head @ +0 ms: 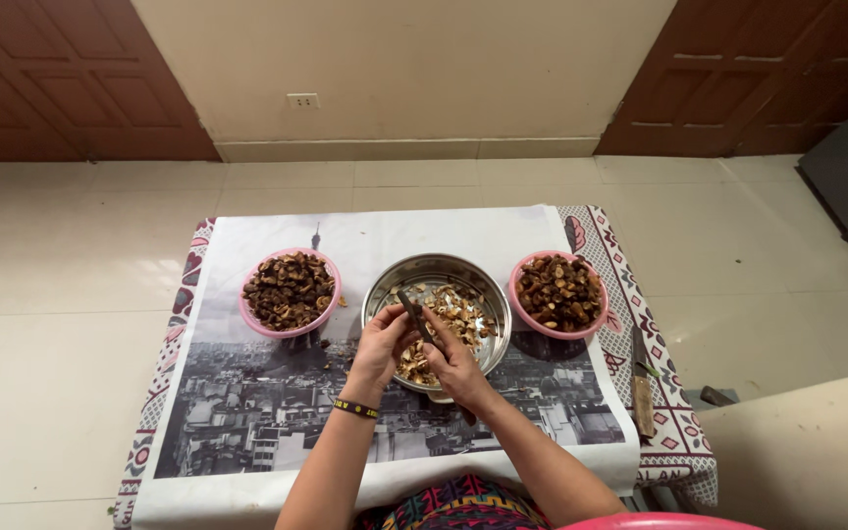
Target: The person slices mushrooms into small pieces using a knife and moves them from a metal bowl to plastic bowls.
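Head cam: both hands, left hand (382, 344) and right hand (451, 361), pinch a knife (415, 314) and nut over the half-filled steel bowl (382, 290) mid-frame; pink bowls (250, 316) still full.

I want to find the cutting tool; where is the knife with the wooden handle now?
In the head view, the knife lies on the patterned cloth at the table's right edge, below the right pink bowl, away from both hands.

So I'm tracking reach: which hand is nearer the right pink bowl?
Right hand, just left of the bowl; left hand is farther left, over the metal bowl.
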